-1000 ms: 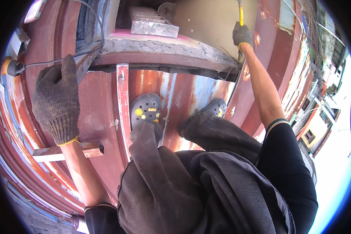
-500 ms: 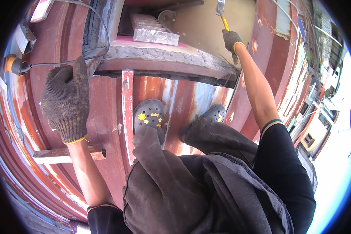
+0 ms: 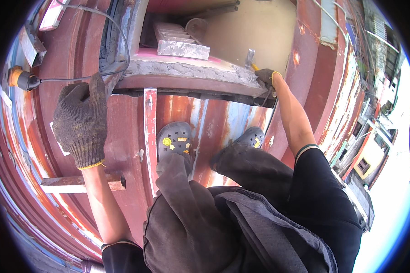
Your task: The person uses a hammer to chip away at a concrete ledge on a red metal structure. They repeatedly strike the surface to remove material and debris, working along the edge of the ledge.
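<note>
My right hand, in a dark knitted glove with a yellow cuff, grips a hammer by its yellow handle. The hammer's metal head is over the right end of a rough grey mortar ledge. My left hand, gloved the same way, is at the left over brown-red sheet metal. One of its digits points up toward the ledge's left end and the others are curled. A pale edge shows beside this hand, but what it belongs to is hidden.
A grey cable runs from an orange-and-black connector past my left hand. Beyond the ledge lies a silvery ribbed piece. My clogs stand on rusty corrugated sheets. A short metal tube lies beneath my left forearm.
My right hand has swung the hammer down, from raised beyond the ledge to near its right end. My left hand has shifted only slightly along with the whole view.
</note>
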Demonstrator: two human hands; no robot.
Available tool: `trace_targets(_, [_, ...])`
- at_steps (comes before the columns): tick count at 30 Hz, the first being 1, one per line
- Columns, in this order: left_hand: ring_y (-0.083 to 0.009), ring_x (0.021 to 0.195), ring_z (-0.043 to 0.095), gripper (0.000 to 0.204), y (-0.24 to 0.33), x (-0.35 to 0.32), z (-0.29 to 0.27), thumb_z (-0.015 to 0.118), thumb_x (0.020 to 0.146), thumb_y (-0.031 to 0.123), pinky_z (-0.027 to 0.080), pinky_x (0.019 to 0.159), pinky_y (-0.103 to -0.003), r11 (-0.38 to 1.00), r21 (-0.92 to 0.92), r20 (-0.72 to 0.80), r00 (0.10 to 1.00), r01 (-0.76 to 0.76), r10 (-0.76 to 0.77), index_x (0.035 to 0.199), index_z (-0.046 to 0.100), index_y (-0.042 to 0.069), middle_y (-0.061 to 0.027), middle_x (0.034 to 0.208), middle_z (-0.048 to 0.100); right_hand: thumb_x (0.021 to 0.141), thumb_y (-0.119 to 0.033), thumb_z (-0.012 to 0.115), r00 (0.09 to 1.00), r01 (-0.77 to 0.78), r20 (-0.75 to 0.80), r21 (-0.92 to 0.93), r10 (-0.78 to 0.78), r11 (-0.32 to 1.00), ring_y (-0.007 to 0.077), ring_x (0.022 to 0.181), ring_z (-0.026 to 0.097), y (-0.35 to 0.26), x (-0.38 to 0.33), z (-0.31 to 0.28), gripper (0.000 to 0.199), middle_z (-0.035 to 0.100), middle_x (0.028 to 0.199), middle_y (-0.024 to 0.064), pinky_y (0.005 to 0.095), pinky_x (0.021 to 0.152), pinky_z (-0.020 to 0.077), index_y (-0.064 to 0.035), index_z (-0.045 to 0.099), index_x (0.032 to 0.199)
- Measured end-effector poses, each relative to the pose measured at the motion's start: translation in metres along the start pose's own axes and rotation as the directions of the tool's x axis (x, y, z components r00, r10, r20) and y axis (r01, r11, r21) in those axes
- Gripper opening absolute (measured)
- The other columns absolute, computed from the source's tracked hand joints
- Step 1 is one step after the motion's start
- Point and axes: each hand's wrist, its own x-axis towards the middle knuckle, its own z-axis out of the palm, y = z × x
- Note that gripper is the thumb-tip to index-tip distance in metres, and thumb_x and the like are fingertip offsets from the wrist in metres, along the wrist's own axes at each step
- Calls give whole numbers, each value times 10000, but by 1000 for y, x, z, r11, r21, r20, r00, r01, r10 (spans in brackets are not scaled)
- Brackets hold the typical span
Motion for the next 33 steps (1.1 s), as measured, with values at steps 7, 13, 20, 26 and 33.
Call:
trace_targets(7, [-236, 819, 699, 420, -3, 0, 5, 637, 903, 450, 530, 741, -364, 999, 23, -49, 998, -37, 38, 940, 761, 50, -106, 919, 700, 931, -428, 476, 779, 426, -598, 282, -189, 860, 250, 545, 594, -35, -34, -15, 470, 601, 722, 128, 400, 496, 488, 17, 608, 1001])
trace_targets(13, [-239, 808, 698, 431, -1, 1, 5, 649, 894, 455, 539, 742, -366, 998, 40, -90, 995, -41, 44, 916, 766, 41, -91, 915, 708, 948, -438, 435, 747, 207, -662, 146, -60, 967, 339, 706, 681, 13, 19, 34, 474, 668, 863, 215, 489, 655, 524, -18, 604, 1090])
trace_targets(20, [-233, 777, 699, 421, 4, -1, 2, 652, 893, 447, 541, 738, -361, 1000, -2, -68, 997, -30, 30, 908, 767, 43, -98, 892, 706, 949, -497, 370, 999, -25, -43, 57, 27, 998, 188, 336, 400, 21, -25, -3, 557, 421, 448, 43, 384, 372, 324, -102, 509, 582])
trace_targets(26, [-229, 771, 699, 431, 0, 0, 7, 637, 903, 451, 537, 715, -373, 998, 18, -83, 995, -53, 55, 922, 760, 39, -105, 885, 705, 923, -455, 438, 864, 369, -471, 357, -176, 858, 165, 416, 434, -3, -98, -113, 480, 472, 569, 13, 361, 421, 345, -3, 592, 975])
trace_targets(33, [-229, 783, 703, 451, -5, 5, 15, 635, 899, 481, 531, 702, -382, 999, -42, -82, 996, -19, 16, 950, 756, 49, -102, 884, 717, 944, -444, 481, 111, 490, -801, -471, -589, 733, 242, 557, 588, 3, -46, -143, 422, 590, 685, 85, 385, 535, 474, -36, 569, 1008])
